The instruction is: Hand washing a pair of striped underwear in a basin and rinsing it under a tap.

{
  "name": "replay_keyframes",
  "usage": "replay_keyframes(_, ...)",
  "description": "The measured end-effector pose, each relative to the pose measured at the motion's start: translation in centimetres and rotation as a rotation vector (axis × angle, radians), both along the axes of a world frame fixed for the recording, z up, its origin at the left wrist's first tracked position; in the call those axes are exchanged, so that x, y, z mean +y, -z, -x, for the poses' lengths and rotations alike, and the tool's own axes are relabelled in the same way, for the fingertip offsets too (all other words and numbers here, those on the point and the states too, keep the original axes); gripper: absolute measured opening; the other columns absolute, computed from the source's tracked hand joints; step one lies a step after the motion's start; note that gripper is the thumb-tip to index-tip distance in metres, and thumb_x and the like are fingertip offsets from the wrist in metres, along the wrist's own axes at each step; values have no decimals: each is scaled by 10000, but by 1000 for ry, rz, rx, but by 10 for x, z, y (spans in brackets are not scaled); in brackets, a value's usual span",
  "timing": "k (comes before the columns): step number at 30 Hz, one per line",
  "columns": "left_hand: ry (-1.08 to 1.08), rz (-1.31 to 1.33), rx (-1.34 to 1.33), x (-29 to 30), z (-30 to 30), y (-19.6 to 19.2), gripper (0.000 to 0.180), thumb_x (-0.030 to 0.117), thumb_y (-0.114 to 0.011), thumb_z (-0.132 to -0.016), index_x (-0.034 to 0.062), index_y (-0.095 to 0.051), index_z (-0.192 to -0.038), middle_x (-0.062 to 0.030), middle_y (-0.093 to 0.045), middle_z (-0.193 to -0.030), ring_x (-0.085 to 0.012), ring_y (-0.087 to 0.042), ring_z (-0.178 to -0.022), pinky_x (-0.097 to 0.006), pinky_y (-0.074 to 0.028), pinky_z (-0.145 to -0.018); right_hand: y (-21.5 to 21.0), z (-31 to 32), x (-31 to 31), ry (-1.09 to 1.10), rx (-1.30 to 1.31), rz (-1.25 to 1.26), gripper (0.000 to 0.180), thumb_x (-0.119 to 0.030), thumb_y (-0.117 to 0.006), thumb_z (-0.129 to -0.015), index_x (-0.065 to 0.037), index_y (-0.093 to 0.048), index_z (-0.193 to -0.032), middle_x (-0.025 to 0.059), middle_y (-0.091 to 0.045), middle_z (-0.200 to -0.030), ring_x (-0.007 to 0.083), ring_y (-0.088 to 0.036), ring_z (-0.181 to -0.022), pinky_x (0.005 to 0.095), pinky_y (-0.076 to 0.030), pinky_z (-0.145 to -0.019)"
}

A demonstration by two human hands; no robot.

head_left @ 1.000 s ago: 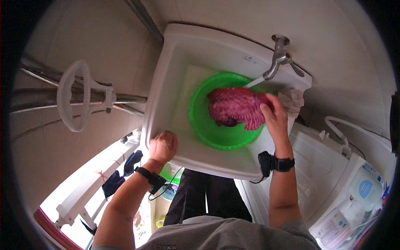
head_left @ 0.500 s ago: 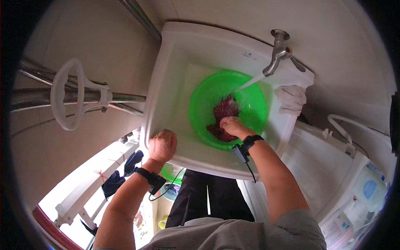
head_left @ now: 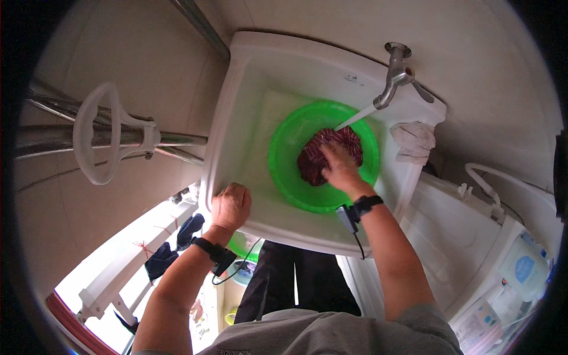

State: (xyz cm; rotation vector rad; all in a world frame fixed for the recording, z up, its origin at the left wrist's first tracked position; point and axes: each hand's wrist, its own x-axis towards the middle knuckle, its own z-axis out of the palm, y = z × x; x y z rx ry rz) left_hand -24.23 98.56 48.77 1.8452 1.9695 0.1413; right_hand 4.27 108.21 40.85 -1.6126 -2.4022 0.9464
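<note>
Inside the white sink [head_left: 254, 89], head view: a round green basin [head_left: 278, 160] stands nearer the sink's right edge than its left.
Dark red cloth [head_left: 311, 157]: bunched within the basin, marked with pale lines, partly covered by a hand; it shows no clear long axis.
Right hand [head_left: 340, 168]: fingers spread rather wide over the cloth, blurred; they look to rest on it, with no grip to be seen. The forearm crosses the sink's front edge toward its right corner.
Left hand [head_left: 231, 206]: curled into a loose fist at the sink's front-left corner, outside the basin; whether the palm closes on the rim, I cannot tell.
Cloth from hands: directly under the right hand, which is by far the nearer; from the left hand it lies to the right and farther in, beyond the basin's left rim.
Tap [head_left: 391, 86]: above the far-right corner; its water stream [head_left: 355, 116] slants left onto the cloth's far side.
Pale cloth [head_left: 412, 142]: draped over the sink's right edge, apart from both hands.
</note>
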Motion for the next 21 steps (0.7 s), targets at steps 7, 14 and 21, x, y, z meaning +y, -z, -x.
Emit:
replay_keyframes(7, 11, -4, -13, 1, -2, 1, 162, 195, -505, -811, 67, -551, -723, -120, -578, -775, -319, -581, -709, -420, -465, -618, 29, 8, -15, -270, -153, 528, 284, -138, -514, -779, -55, -616, -1030, 132, -644, -915, 269, -600, -894, 358, -431, -851)
replay_keyframes(14, -5, 7, 3, -1, 4, -4, 160, 189, -501, -812, 66, -561, -728, -115, -584, -777, -315, -584, -712, -422, -467, -628, -44, -23, 33, 372, 262, 398, 340, -265, -536, -850, -24, -561, -1089, 147, -623, -962, 288, -599, -880, 365, -463, -789)
replay_keyframes(21, -3, 18, 31, 1, 3, -3, 177, 209, -491, -820, 69, -564, -739, -112, -586, -784, -310, -587, -720, -420, -469, -637, 18, -10, 2, 301, -168, -36, 509, -224, -627, -760, -62, -475, -1218, 209, -423, -1260, 365, -384, -1178, 424, -350, -961)
